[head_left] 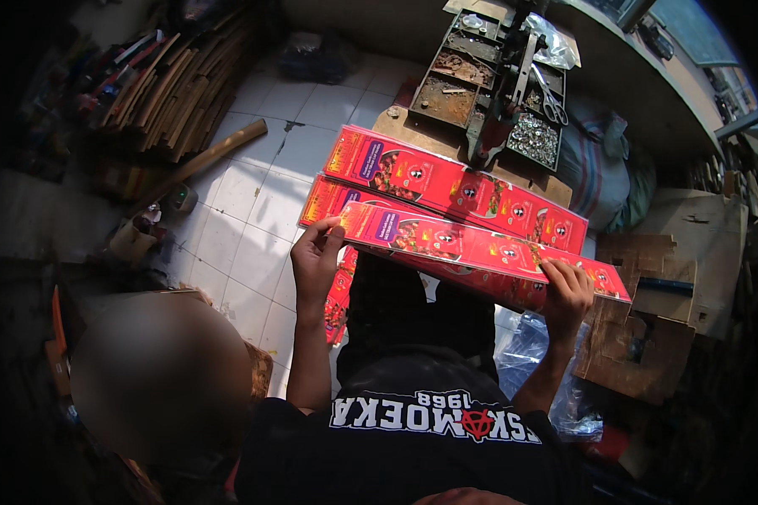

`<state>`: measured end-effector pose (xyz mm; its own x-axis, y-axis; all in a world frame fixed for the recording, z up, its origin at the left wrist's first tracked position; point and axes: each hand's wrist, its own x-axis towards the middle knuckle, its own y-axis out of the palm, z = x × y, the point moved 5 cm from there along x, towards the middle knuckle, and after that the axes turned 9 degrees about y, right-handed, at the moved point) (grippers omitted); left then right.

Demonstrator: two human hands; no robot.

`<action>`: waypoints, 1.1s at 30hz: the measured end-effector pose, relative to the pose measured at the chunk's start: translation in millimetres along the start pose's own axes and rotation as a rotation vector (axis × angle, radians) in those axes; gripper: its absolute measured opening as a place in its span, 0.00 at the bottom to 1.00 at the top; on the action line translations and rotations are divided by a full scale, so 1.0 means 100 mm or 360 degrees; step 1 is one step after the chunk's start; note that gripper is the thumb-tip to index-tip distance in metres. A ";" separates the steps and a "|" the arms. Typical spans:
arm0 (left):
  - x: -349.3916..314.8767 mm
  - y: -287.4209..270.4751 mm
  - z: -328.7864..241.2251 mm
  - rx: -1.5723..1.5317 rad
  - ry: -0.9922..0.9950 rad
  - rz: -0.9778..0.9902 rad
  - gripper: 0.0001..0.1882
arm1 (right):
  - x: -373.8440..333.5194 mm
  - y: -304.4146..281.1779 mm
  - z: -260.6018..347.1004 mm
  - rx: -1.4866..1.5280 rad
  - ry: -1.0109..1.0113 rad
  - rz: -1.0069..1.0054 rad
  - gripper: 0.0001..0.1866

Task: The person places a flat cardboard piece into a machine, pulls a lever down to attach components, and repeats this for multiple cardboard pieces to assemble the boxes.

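A long red printed strip (472, 242) with food pictures spans the space between my hands. My left hand (316, 252) pinches its left end, thumb on top. Near its right end, my right hand (567, 290) is closed over the edge, fingers on the printed face. Just beyond lies another red strip (455, 181) of the same print, on the front of a wooden board below a dark hand press (505, 101). More red strips show partly between these and under the held one; how many is hidden.
Beside the press, metal trays (442, 99) hold small parts, and one holds shiny eyelets (534, 139). Scissors (552, 99) rest at the right tray. Cardboard pieces (640, 337) and clear plastic (543, 370) lie right. Stacked boards (173, 97) stand far left. A person with a blurred head is at lower left.
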<state>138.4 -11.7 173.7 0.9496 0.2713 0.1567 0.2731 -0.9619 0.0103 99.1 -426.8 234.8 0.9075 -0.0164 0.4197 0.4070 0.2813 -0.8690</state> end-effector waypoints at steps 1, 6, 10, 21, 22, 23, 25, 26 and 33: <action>0.05 -0.01 0.08 -0.0012 -0.0068 -0.0047 0.17 | 0.02 0.03 0.02 0.0002 0.0010 0.0048 0.12; 0.41 0.11 0.00 -0.0117 0.0078 -0.0043 0.14 | 0.21 0.09 0.06 0.0033 0.0041 -0.0235 0.12; 0.77 0.06 0.33 0.0329 0.0256 -0.0078 0.16 | 0.33 0.52 0.05 0.0120 0.0030 -0.0194 0.14; 0.88 0.10 0.56 0.1117 0.0368 0.0154 0.35 | 0.22 1.25 -0.10 0.0274 0.0059 0.0126 0.22; 0.88 0.10 0.57 0.1128 0.0385 0.0125 0.35 | 0.24 1.27 -0.09 0.0272 0.0055 0.0118 0.22; 0.88 0.10 0.55 0.1144 0.0457 0.0083 0.33 | 0.25 1.29 -0.08 0.0265 0.0052 0.0113 0.22; 0.89 0.12 0.53 0.1175 0.0533 0.0042 0.32 | 0.28 1.32 -0.06 0.0251 0.0053 0.0100 0.23; 0.88 0.13 0.52 0.1219 0.0568 0.0005 0.31 | 0.29 1.34 -0.06 0.0257 0.0052 0.0086 0.23; 0.89 0.20 0.51 0.1332 0.0594 -0.0050 0.28 | 0.29 1.41 -0.12 0.0324 0.0082 0.0014 0.22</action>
<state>235.9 -5.2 137.8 0.8685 0.1286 0.4787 0.4581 -0.5770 -0.6762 183.6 -399.4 121.5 0.9172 -0.0607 0.3937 0.3742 0.4698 -0.7996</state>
